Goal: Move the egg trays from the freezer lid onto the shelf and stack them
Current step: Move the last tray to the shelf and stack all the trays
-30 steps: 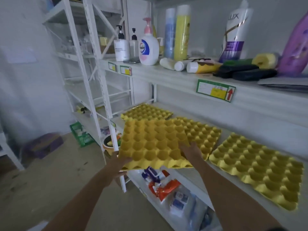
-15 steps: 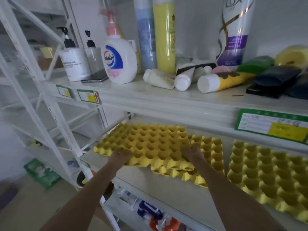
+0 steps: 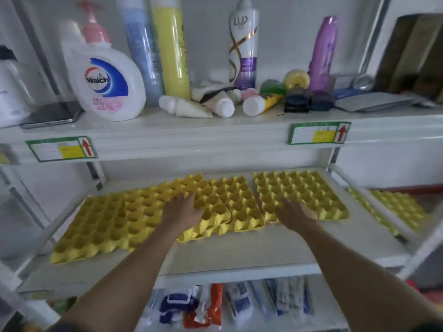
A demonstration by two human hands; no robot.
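Observation:
Several yellow egg trays lie side by side on the white middle shelf (image 3: 239, 250). The left tray (image 3: 100, 226) reaches the shelf's front edge. A tray (image 3: 211, 195) lies askew on top, overlapping the left tray and the middle tray (image 3: 242, 207). My left hand (image 3: 182, 209) rests flat on this askew tray with its fingers spread. The right tray (image 3: 302, 192) lies flat by itself. My right hand (image 3: 293, 212) touches its near edge with its fingers stretched out. More yellow trays (image 3: 398, 207) lie lower down at the far right.
The upper shelf (image 3: 215, 137) just above carries a Walch soap bottle (image 3: 105, 80), tall spray cans, a Lux bottle (image 3: 243, 44), tubes and sponges. Packets (image 3: 203, 307) fill the shelf below. White uprights stand at both sides.
The tray I carried in both hands now lies on the shelf over the middle tray. My left hand moved onto its top. My right hand let go and shifted to the right tray.

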